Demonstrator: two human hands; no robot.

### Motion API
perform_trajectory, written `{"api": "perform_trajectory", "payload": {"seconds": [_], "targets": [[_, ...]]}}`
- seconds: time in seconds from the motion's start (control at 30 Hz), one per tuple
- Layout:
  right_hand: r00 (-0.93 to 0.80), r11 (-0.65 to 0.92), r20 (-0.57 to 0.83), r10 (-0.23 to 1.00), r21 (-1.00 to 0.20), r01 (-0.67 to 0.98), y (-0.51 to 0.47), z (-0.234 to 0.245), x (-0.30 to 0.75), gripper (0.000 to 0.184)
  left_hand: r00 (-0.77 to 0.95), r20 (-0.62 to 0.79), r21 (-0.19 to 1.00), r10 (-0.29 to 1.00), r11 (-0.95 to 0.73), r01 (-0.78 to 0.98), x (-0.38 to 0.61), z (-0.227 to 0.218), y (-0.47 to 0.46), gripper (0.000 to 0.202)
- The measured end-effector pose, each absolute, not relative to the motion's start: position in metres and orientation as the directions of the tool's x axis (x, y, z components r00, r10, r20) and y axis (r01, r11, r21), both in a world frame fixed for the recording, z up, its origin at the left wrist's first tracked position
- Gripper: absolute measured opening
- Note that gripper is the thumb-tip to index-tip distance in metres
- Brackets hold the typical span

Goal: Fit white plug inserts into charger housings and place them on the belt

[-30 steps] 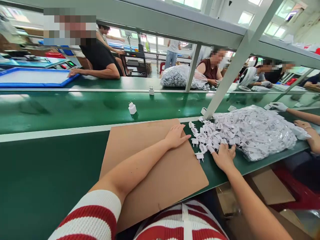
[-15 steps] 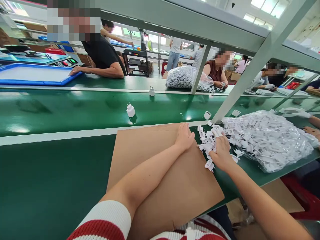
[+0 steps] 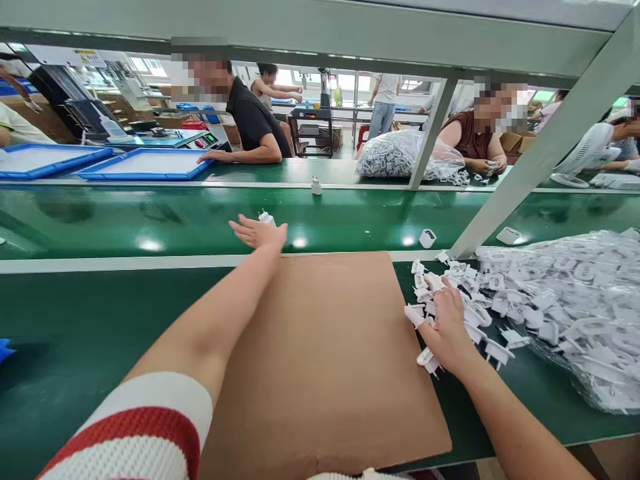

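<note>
My left hand (image 3: pixel 260 234) is stretched out over the green conveyor belt (image 3: pixel 150 220), fingers open, right at a white charger body (image 3: pixel 267 218) that shows just behind it. My right hand (image 3: pixel 443 323) rests on a heap of small white plug parts (image 3: pixel 450 293) beside the brown cardboard sheet (image 3: pixel 325 347). Its fingers curl over the parts, and one white piece (image 3: pixel 414 313) sticks out at the fingertips. A clear bag full of the same white parts (image 3: pixel 575 300) lies to the right.
A white charger (image 3: pixel 316 185) stands farther along the belt, and loose white pieces (image 3: pixel 427 238) lie near a slanted grey frame post (image 3: pixel 540 147). Across the belt sit other people, blue trays (image 3: pixel 145 165) and another bag of parts (image 3: pixel 407 153).
My left hand left the cardboard's far right edge and reached forward and left onto the belt to the white charger body. My right hand stayed on the plug parts.
</note>
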State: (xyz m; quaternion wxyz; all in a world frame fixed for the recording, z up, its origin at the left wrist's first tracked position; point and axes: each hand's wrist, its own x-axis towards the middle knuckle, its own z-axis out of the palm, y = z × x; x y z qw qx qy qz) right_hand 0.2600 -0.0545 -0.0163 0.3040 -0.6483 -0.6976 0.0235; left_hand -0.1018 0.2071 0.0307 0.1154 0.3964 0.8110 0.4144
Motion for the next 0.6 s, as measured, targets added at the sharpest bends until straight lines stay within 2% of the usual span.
{"api": "perform_trajectory", "payload": {"seconds": [0.03,0.13,0.2,0.3,0.4,0.47,0.53,0.6], "targets": [[0.022,0.168,0.400,0.916,-0.433,0.885,-0.057,-0.014,0.259,0.047,-0.634,0.126,0.752,0.763,0.343,0.563,-0.119,0.034,0.210,0.098],[0.013,0.190,0.405,0.914,-0.458,0.868,-0.063,-0.013,0.256,0.054,-0.556,0.090,0.739,0.826,0.318,0.594,-0.147,0.040,0.211,0.052],[0.021,0.200,0.417,0.908,-0.477,0.856,-0.064,-0.013,0.256,0.056,-0.505,0.082,0.754,0.859,0.278,0.595,-0.147,0.045,0.208,0.035],[0.006,0.243,0.433,0.901,-0.517,0.821,-0.061,-0.006,0.257,0.048,-0.343,0.080,0.810,0.936,0.140,0.570,-0.121,0.053,0.191,0.036],[-0.085,0.317,0.383,0.920,-0.597,0.737,-0.057,0.014,0.252,0.048,0.028,-0.008,0.922,1.000,-0.003,0.388,-0.080,0.057,0.145,0.049],[-0.193,0.394,0.363,0.912,-0.642,0.658,-0.053,0.028,0.245,0.059,0.410,-0.110,0.992,0.905,0.073,0.105,-0.054,0.058,0.101,0.058],[-0.311,0.506,0.400,0.862,-0.654,0.563,-0.049,0.037,0.235,0.075,0.602,-0.160,0.979,0.782,0.204,-0.005,-0.034,0.059,0.056,0.053],[-0.369,0.590,0.461,0.807,-0.655,0.472,-0.047,0.038,0.226,0.086,0.699,-0.180,0.959,0.692,0.282,-0.033,-0.022,0.057,0.022,0.046]]}}
